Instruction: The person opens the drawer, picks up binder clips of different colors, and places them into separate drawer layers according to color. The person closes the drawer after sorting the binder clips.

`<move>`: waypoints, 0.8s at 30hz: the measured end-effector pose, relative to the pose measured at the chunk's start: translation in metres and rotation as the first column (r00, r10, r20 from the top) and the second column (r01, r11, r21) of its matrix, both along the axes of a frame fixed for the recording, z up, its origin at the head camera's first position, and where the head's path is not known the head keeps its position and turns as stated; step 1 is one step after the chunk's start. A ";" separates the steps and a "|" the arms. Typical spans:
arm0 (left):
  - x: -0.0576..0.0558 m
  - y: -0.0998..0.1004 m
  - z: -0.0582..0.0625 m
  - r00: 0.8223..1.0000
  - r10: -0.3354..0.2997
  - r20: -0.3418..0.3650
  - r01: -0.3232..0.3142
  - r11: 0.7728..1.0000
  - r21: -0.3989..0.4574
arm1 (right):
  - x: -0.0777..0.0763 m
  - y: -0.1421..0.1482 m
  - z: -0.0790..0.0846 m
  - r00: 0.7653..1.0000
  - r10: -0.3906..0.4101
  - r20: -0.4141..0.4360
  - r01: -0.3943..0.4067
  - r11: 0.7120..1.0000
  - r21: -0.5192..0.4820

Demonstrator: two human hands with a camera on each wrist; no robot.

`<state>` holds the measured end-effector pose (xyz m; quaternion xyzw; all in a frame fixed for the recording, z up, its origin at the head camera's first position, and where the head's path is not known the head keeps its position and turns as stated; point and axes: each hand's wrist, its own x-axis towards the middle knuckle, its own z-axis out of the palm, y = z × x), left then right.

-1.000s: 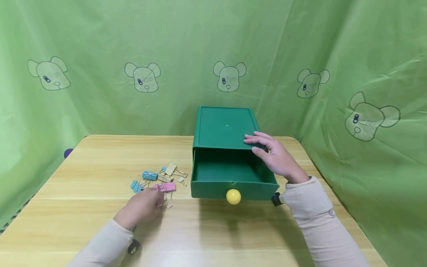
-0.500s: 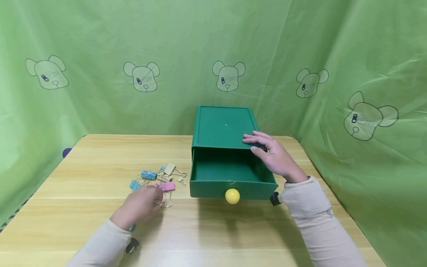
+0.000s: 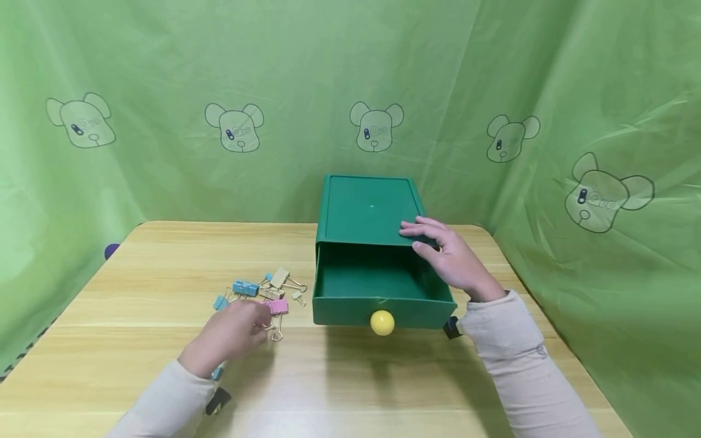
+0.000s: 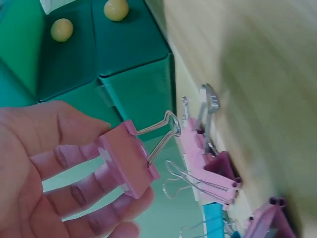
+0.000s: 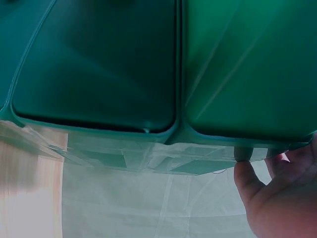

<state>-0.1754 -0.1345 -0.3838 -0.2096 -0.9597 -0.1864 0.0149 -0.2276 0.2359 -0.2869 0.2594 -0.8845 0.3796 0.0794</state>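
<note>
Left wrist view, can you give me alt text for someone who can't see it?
A left hand holds a pink binder clip. More pink clips and a blue clip lie on the wooden tabletop toward the picture's right, and green drawers with yellow knobs show at upper left.

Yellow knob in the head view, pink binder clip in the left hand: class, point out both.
Yellow knob (image 3: 382, 323): head view, middle of the ball.
Pink binder clip (image 4: 129, 161): left wrist view, flat face.
</note>
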 end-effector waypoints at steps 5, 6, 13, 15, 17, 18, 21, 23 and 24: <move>0.000 0.002 0.009 1.000 -0.010 -0.026 0.011 0.999 0.047 | 0.000 0.000 0.000 1.000 0.000 0.000 0.000 1.000 0.000; 0.000 0.002 0.011 0.999 -0.016 -0.044 0.019 0.998 0.054 | 0.000 0.000 0.000 1.000 -0.001 0.001 0.001 1.000 0.001; 0.000 0.004 0.022 0.986 -0.052 -0.157 0.064 0.995 0.073 | 0.001 0.001 0.001 1.000 -0.008 0.008 0.008 1.000 0.001; 0.000 0.005 0.024 0.985 -0.050 -0.165 0.064 0.994 0.084 | 0.001 0.000 0.001 1.000 -0.009 0.010 0.009 1.000 0.002; 0.001 0.006 0.027 0.984 -0.045 -0.171 0.061 0.994 0.092 | 0.001 0.000 0.001 1.000 -0.009 0.011 0.009 1.000 0.000; 0.001 0.006 0.029 0.985 -0.041 -0.169 0.059 0.993 0.099 | 0.001 0.000 0.000 1.000 -0.009 0.011 0.009 1.000 -0.001; 0.001 0.007 0.034 0.984 -0.035 -0.176 0.057 0.991 0.122 | 0.001 0.000 0.000 1.000 -0.008 0.008 0.008 1.000 -0.002; 0.001 0.007 0.036 0.982 -0.034 -0.184 0.060 0.989 0.138 | 0.001 0.000 0.000 1.000 -0.007 0.005 0.007 1.000 -0.002; 0.001 0.006 0.038 0.981 -0.037 -0.192 0.065 0.987 0.145 | 0.001 0.000 0.000 1.000 -0.006 0.002 0.006 1.000 -0.001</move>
